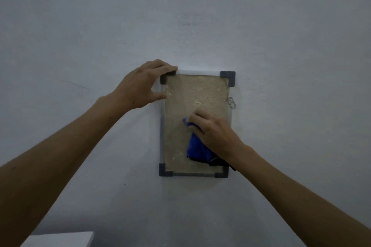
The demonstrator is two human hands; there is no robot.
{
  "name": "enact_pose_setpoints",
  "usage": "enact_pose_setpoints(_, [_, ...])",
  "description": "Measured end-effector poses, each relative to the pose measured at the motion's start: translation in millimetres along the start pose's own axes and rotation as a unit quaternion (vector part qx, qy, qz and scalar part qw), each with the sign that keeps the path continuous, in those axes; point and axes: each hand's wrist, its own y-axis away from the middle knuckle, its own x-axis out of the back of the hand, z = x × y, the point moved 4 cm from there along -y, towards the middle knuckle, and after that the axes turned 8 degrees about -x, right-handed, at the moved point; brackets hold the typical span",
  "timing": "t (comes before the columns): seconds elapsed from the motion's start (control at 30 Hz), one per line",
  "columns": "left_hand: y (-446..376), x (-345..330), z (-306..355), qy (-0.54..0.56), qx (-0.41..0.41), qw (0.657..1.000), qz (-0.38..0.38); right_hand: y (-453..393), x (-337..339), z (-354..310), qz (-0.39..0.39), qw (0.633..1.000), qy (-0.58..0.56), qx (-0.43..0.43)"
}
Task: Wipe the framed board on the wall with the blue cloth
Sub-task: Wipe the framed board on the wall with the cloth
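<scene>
The board (195,106) is steadied at its top corner by the left hand (140,86), fingers curled over the frame. The blue cloth (197,149) is pressed mid-board by the gripping right hand (212,132); wiping appears under way, pale streaks remaining.

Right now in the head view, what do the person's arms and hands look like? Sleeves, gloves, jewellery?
Both arms are bare from the frame edges to the wrists: no sleeves visible. The left hand and right hand wear no gloves; no rings, watch or wristbands show. A few small dark spots mark the left forearm. The light is dim, so finer detail cannot be told.
</scene>
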Motion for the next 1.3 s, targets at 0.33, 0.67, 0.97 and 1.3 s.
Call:
enact_pose_setpoints(0.33, [13, -7, -10, 0.014, 0.012, 1.0, 0.012, -1, -6, -5, 0.011, 1.0, -0.01, -0.001])
enact_pose_setpoints(0.67, [19, -15, -14, 0.033, 0.003, 0.999, 0.008, 1, -21, -18, 0.064, 0.994, -0.038, -0.077])
enact_pose_setpoints(0.97, [19, -13, -12, 0.027, 0.007, 0.999, 0.017, 1, -46, -31, 0.187, 0.948, -0.137, -0.219])
enact_pose_setpoints(1.3, [18, -12, -10, 0.022, 0.004, 1.0, 0.018, -8, -52, -45, 0.19, 0.951, -0.115, -0.215])
